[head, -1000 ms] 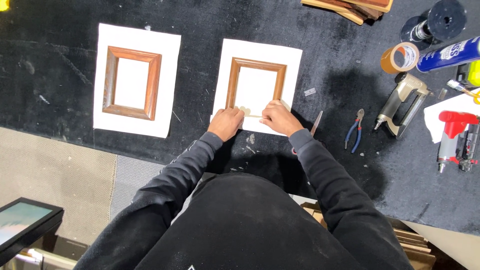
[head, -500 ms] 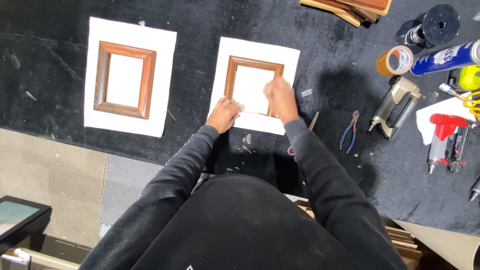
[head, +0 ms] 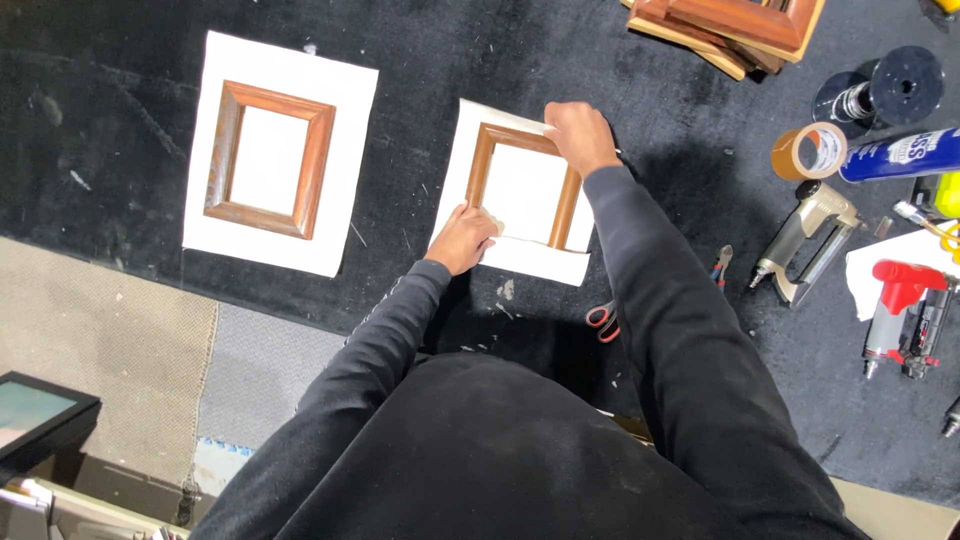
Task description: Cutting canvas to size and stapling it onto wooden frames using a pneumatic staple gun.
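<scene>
Hands sit on the small wooden frame (head: 525, 188) lying on its white sheet (head: 520, 255) on the black bench (head: 420, 60): left hand (head: 462, 238) presses the near corner, right hand (head: 578, 135) closes on the far corner. Uneven pressure could skew frame against sheet. A blue can (head: 900, 155) and brown tape roll (head: 808, 150) lie well right.

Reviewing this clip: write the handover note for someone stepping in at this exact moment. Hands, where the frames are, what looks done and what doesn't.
Left hand: flat on the near left corner of the right wooden frame.
Right hand: gripping that frame's far right corner.
This frame lies on a white mat board on the black work table.
A second wooden frame sits untouched, centred on its own white board, to the left.
Done: both frames laid on boards.
Left: nothing visibly fastened. Staple gun, pliers and tape roll lie unused on the right.
</scene>
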